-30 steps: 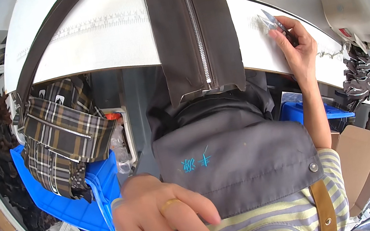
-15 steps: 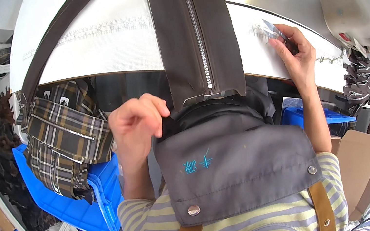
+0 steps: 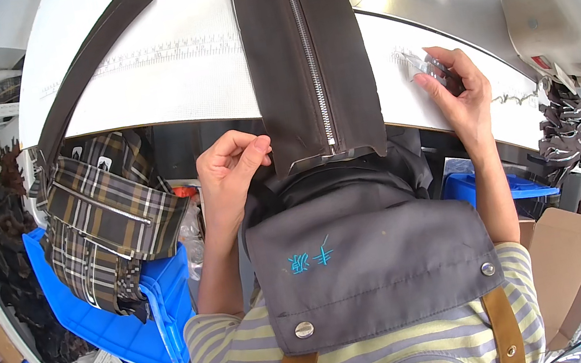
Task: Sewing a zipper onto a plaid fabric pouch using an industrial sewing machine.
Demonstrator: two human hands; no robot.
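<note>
A dark brown fabric panel (image 3: 346,55) with a metal zipper (image 3: 309,54) down its middle lies across the white table and hangs over its front edge towards my lap. At the panel's left edge, my left hand (image 3: 231,172) is closed in a pinch, thumb against the bent forefinger. Whatever sits between those fingertips is too small or hidden to make out. To the right of the panel, my right hand (image 3: 468,94) holds small thread snips (image 3: 428,64) above the table, blades pointing up and left.
A sewing machine (image 3: 549,19) with a metal bed stands at the right. One long dark strip (image 3: 97,52) hangs over the table (image 3: 157,88) at the left. Plaid fabric pieces (image 3: 104,206) overlie a blue bin (image 3: 80,312). An open cardboard box (image 3: 573,264) stands at lower right.
My left hand has moved up and right to the panel's edge, its fingers drawn into a pinch. My right hand has lowered slightly and turned the snips.
</note>
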